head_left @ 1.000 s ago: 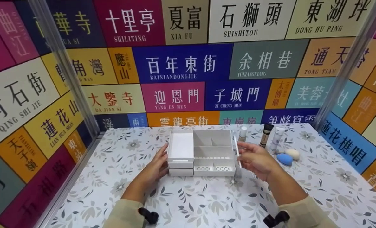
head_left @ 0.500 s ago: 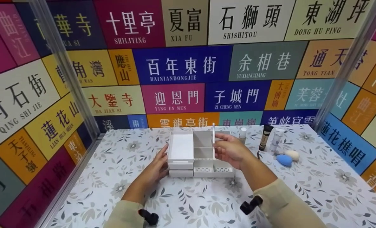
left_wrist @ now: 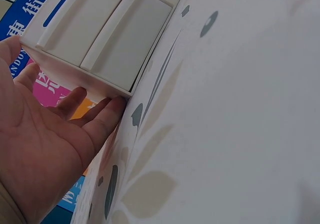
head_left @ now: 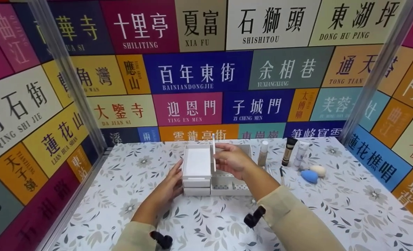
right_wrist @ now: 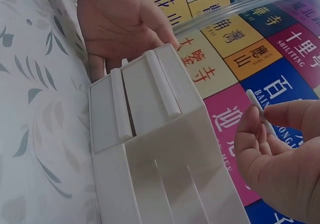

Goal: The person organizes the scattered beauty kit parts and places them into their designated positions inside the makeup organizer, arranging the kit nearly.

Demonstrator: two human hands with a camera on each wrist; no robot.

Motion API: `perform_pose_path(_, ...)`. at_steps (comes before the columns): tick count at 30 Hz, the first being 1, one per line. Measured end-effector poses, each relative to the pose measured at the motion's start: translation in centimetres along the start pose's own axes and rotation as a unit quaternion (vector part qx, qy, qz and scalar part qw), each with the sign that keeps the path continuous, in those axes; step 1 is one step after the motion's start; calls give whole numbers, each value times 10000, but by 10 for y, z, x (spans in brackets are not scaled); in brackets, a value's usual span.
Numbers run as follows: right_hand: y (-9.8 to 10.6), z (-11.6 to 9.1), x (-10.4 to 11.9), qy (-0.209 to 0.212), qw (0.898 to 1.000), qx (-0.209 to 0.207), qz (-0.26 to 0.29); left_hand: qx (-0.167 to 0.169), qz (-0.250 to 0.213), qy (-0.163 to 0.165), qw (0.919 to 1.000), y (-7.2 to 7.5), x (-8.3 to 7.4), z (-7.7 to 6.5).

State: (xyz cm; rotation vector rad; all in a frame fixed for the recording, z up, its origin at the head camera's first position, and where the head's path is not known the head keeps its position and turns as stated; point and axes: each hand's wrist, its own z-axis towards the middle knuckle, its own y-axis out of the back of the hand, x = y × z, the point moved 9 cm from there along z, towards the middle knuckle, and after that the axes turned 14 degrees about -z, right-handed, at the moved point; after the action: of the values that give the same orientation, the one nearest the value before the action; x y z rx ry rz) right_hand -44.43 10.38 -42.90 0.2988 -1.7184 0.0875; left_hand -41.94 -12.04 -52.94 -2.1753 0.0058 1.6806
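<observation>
A white desktop organizer (head_left: 196,162) sits on the table, with two drawers (left_wrist: 132,42) at its left and sectioned compartments (head_left: 222,183) at its right. My left hand (head_left: 168,183) rests along the organizer's left side; in the left wrist view its extended fingers (left_wrist: 102,121) touch the side wall. Between thumb and fingers my right hand (head_left: 232,160) pinches a thin white panel (head_left: 213,153), held upright and seen almost edge-on. It overlaps the right edge of the drawer section in the head view. In the right wrist view the panel (right_wrist: 255,103) appears above the organizer's top.
Right of the organizer stand a small bottle with a white cap (head_left: 263,155), a black tube (head_left: 289,152) and a white tube (head_left: 299,154). A blue sponge (head_left: 309,176) and a cream sponge (head_left: 318,170) lie nearby. A thin dark stick (head_left: 281,175) lies closer in.
My right hand has carried the white panel leftward, from beyond the organizer's right side across the compartments to the drawer section. My left hand has stayed at the left side.
</observation>
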Motion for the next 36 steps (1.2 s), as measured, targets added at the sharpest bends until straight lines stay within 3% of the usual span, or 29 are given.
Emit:
perform_pose_path(8, -28, 19, 5, 46, 9998, 89, 147, 143, -43, -79, 9999, 0, -1, 0)
perform_pose_path(16, -50, 33, 9, 147, 9999, 40, -41, 169, -25, -83, 9998, 0, 0, -1)
perform_pose_path(24, -57, 35, 9, 290, 9974, -141, -642, 202, 16, -75, 9998, -1, -3, -1)
perform_pose_path(31, -61, 37, 11, 165, 9892, -249, -1434, 134, 12, -5, 9999, 0, -2, -1)
perform_pose_path(36, -62, 39, 10, 71, 9854, -338, -1669, 209, -51, -96, 9997, -2, -3, -2)
